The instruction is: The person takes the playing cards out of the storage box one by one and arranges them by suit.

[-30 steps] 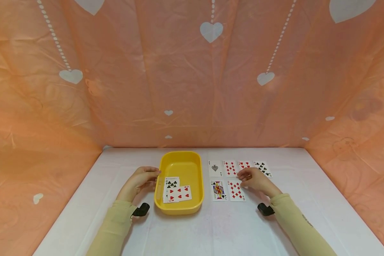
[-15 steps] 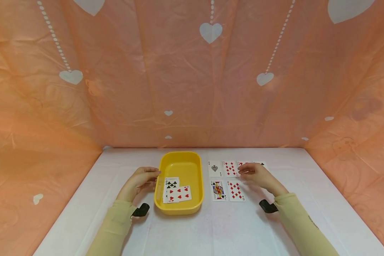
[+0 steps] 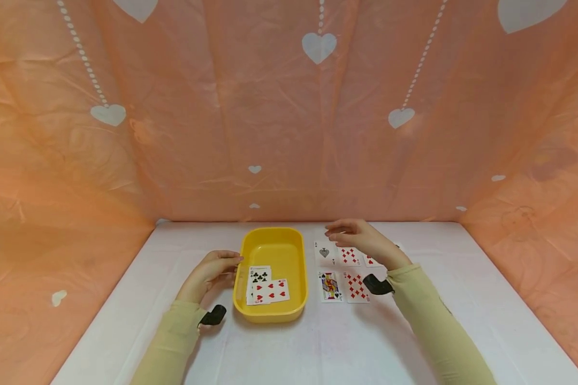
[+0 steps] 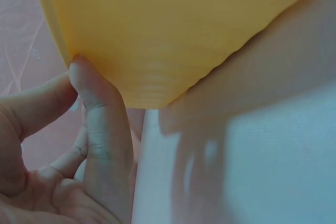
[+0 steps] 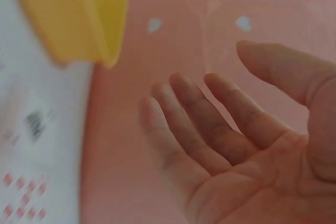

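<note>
My left hand (image 3: 211,272) pinches the left rim of a yellow tray (image 3: 298,251); in the left wrist view the thumb and a finger (image 4: 107,124) meet at the rim. Inside the tray lie a clubs card (image 3: 259,274) and, overlapping it, a six of hearts (image 3: 271,291). My right hand (image 3: 366,240) hovers above the back row of cards, fingers loosely extended and holding nothing. Beneath or beside it are an ace of spades (image 3: 325,254), a diamonds card (image 3: 349,258) and a partly hidden hearts card (image 3: 372,262).
In the front row lie a jack of spades (image 3: 329,287) and a diamonds card (image 3: 356,289). Another card's corner shows behind the right wrist. White cloth (image 3: 279,353) covers the table, and an orange curtain (image 3: 279,133) with white hearts surrounds its back and sides.
My right hand has risen off the cards and moved left and back, over the ace of spades and its neighbour. The left hand and the tray have stayed put.
</note>
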{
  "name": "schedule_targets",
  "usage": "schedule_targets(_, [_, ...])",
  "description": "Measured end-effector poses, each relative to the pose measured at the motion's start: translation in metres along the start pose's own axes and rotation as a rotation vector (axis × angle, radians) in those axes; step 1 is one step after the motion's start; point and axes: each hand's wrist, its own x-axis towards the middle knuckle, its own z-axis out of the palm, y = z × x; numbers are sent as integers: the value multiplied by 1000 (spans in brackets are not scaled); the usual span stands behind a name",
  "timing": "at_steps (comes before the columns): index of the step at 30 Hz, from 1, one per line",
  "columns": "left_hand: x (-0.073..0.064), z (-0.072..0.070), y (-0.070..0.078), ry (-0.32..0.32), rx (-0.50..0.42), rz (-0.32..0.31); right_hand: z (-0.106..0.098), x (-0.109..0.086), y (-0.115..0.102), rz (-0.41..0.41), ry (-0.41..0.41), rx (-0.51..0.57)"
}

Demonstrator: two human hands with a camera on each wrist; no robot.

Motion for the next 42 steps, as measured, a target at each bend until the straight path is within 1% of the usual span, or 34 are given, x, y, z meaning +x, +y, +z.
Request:
schedule_targets(2, [0,0,0,-2,1,5,7,10,-12,-4,-20,7])
schedule_targets(5, [0,0,0,-1,-6,14,20,25,-27,-26,-64,-13])
schedule_targets(9, [-1,-1,-1,-8,-1,23,40,46,-38,-47,-119,-82])
schedule_targets(14, [-1,-2,-1,-4,5,18,70,70,-43,-25,-208,-149])
schedule_targets(18, [-2,-1,0,-15,17,21,96,83,-40,23,-266,-250])
schedule_targets(20, [-3,-1,0,-28,21,32,109,88,-37,55,-310,-304])
schedule_targets(23, [-2,-1,-1,-36,13,39,125,94,-31,107,-364,-352])
schedule_targets(25, [-2,-1,0,-41,12,43,133,95,-27,135,-377,-378])
schedule_targets(29, [-1,-1,1,-31,2,29,141,96,-22,192,-349,-479])
schedule_targets(32, [-1,-2,1,-31,-5,29,145,94,-20,230,-323,-577])
schedule_targets(34, [-1,-2,1,-34,-13,33,146,93,-19,244,-308,-615])
schedule_targets(38, [0,-3,-1,-41,-21,42,147,91,-18,238,-302,-639])
schedule_targets(42, [0,-3,-3,-34,-25,40,148,89,-16,246,-352,-627])
